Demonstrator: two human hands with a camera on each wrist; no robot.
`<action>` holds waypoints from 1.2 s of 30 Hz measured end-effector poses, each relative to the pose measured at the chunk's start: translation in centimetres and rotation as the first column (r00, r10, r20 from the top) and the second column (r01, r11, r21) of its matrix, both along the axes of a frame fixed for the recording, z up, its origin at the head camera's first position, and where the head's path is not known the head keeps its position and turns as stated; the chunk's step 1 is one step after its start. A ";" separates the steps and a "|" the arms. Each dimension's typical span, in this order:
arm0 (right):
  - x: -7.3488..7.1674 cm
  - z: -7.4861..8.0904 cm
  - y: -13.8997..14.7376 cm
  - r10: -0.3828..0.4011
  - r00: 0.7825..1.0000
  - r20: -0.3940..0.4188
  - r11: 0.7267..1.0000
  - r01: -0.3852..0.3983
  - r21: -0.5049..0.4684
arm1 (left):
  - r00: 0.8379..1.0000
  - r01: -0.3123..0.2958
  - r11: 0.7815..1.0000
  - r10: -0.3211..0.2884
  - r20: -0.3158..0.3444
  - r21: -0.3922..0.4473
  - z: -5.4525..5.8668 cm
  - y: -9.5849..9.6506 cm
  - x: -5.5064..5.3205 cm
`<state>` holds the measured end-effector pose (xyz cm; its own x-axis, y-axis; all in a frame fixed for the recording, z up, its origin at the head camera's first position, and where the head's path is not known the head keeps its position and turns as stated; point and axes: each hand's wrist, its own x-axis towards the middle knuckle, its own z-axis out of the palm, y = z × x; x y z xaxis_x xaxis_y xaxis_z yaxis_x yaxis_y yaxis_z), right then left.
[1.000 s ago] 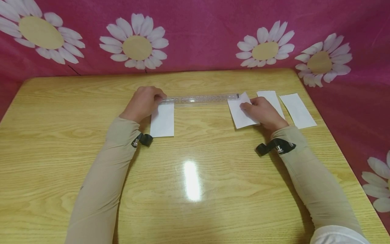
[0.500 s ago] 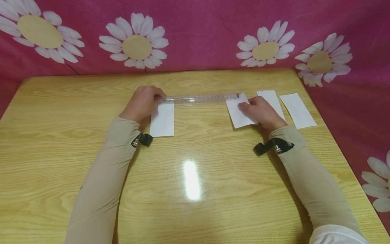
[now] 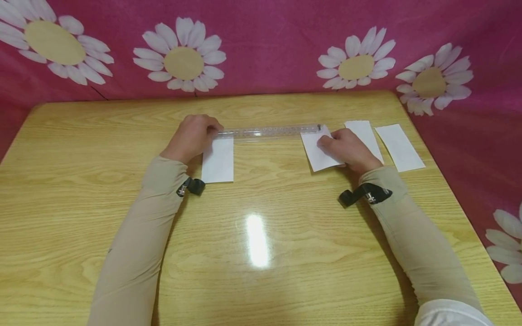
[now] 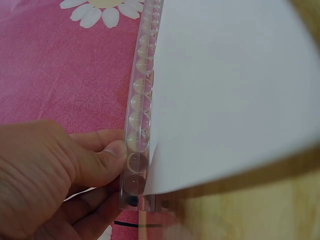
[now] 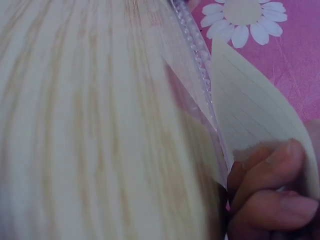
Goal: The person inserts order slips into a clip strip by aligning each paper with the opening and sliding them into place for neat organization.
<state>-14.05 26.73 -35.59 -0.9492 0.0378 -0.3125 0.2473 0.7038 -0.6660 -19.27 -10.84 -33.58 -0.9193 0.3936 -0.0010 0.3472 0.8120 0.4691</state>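
Observation:
A clear plastic ticket rail (image 3: 267,131) with a row of round balls inside lies across the back of the table. Its left end is pinched by my left hand (image 3: 192,138), and in the left wrist view the thumb (image 4: 115,150) presses on the side. Beneath that end, a white paper slip (image 3: 218,160) extends toward me with its top edge at the rail. My right hand (image 3: 350,149) pinches a second paper slip (image 3: 320,151), whose upper edge meets the rail's right end. In the right wrist view this slip (image 5: 245,100) looks bent, with faint lines.
Two more white slips lie at the right: one paper slip (image 3: 363,133) partly behind my right hand, the other slip (image 3: 399,147) near the right edge. The wooden table (image 3: 285,253) meets a pink flowered cloth (image 3: 269,45) behind and at the right.
My right hand and its paper slip have shifted slightly left along the rail's right end. My left hand and the rail have stayed put.

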 end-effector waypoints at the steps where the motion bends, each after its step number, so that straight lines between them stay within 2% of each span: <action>1: 0.0 0.0 0.0 0.001 1.000 0.001 1.000 -0.001 0.001 | 1.000 0.000 1.000 0.000 -0.002 0.000 0.0 0.0 0.0; 11: -0.2 0.1 -0.3 0.009 1.000 0.016 1.000 -0.009 -0.023 | 1.000 0.002 1.000 -0.002 -0.025 -0.001 0.0 0.0 0.0; 36: -0.3 0.2 -1.1 0.000 0.999 0.046 1.000 0.000 0.013 | 1.000 0.002 1.000 -0.002 -0.005 -0.006 0.1 0.0 0.1</action>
